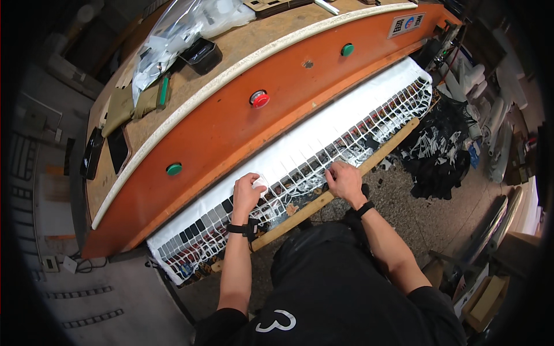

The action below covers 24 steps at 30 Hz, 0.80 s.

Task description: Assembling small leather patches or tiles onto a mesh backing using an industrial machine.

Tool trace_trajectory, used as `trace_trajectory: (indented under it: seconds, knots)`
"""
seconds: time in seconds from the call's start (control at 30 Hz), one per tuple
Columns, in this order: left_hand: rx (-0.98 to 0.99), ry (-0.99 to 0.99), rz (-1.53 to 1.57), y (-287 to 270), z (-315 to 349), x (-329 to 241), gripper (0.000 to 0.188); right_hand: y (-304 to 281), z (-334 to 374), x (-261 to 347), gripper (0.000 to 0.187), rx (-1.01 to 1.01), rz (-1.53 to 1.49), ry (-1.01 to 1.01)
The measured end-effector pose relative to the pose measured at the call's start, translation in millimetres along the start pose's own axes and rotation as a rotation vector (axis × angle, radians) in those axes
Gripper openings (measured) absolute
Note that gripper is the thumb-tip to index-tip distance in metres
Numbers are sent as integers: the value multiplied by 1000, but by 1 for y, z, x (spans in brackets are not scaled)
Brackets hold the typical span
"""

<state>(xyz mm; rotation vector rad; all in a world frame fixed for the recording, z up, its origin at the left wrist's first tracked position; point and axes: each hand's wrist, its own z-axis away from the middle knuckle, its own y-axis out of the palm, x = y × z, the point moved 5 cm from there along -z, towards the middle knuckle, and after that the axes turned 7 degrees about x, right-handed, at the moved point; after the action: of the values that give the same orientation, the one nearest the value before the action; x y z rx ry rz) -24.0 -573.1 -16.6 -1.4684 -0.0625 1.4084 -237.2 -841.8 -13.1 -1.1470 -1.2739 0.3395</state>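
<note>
- Foreground: wearer's black shirt (358, 288), w/ white mark on fabric; both forearms extend fwd, each w/ a black band at the wrist, L band (238, 229) and R band (365, 209).
- L hand (245, 199): fingertips pinched together on a small white piece (259, 183), over the near part of the sheet.
- R hand (346, 183): fingers bent, at the sheet's near edge, apart from L hand; cannot tell whether anything is gripped.
- Wooden slat (381, 151): runs diag. along the near side of the sheet, passing just by R hand.
- White sheet (288, 158): the piece being handled; lies diag. betw. slat and panel, approx. under both hands; near part = lattice of open cells, far part = solid.
- R side, floor: black heap (438, 155) w/ white scraps; carton (490, 297) lower R.
- Orange panel (219, 132): beyond sheet; bears red button (259, 99) betw. L green button (173, 169) and R green button (347, 49).
- Far: worktop (254, 43) w/ pale curved trim (173, 118); on it, clear plastic bag (173, 34) beside black tray (202, 56).
</note>
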Motion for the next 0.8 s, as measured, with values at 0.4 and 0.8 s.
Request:
trace_trajectory:
  seconds: [0.4, 0.8]
  knots:
    - [-68, 78, -223, -4, 6, -19, 43, 0, 1, -2, 19, 7, -1, 8]
    - [-20, -17, -36, -1, 6, -18, 38, 1, 0, -3, 19, 10, -3, 12]
